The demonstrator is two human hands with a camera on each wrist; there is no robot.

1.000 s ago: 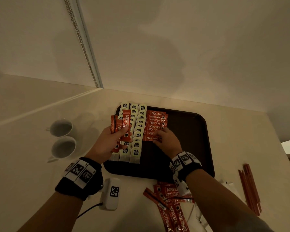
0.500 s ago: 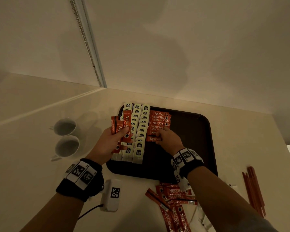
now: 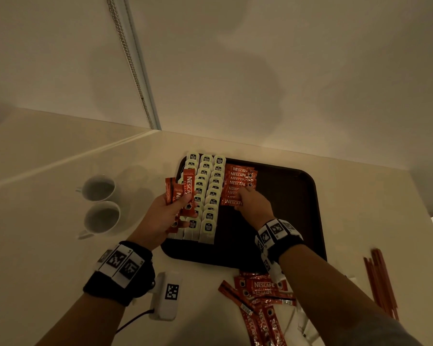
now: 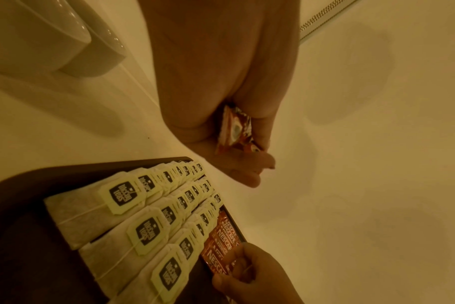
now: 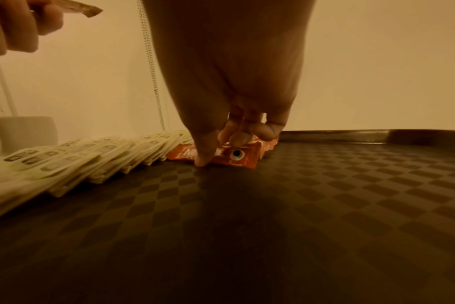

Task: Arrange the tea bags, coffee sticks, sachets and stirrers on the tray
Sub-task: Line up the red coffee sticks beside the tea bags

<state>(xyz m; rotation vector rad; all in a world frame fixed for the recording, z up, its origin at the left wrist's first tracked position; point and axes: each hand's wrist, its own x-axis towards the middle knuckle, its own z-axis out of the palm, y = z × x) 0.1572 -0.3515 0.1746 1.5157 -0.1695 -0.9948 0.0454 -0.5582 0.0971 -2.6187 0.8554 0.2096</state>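
Right hand (image 5: 234,82): thumb and bent fingertips grip the nearest coffee stick (image 5: 237,157), flat on the tray (image 5: 325,205) toward its far edge; overlapped tea bags (image 5: 78,164) just beside.

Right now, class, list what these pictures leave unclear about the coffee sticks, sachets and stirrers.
- Head view: white sachets mostly covered by the right forearm and loose coffee sticks.
- Left wrist view: how many sticks the left hand holds; fingers cover them.
- Head view: stirrers too thin and dim to count.

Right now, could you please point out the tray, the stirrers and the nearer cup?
tray (image 3: 285,208): head view, bare floor at its right.
stirrers (image 3: 381,285): head view, middle of the bundle.
nearer cup (image 3: 101,217): head view, its inside.
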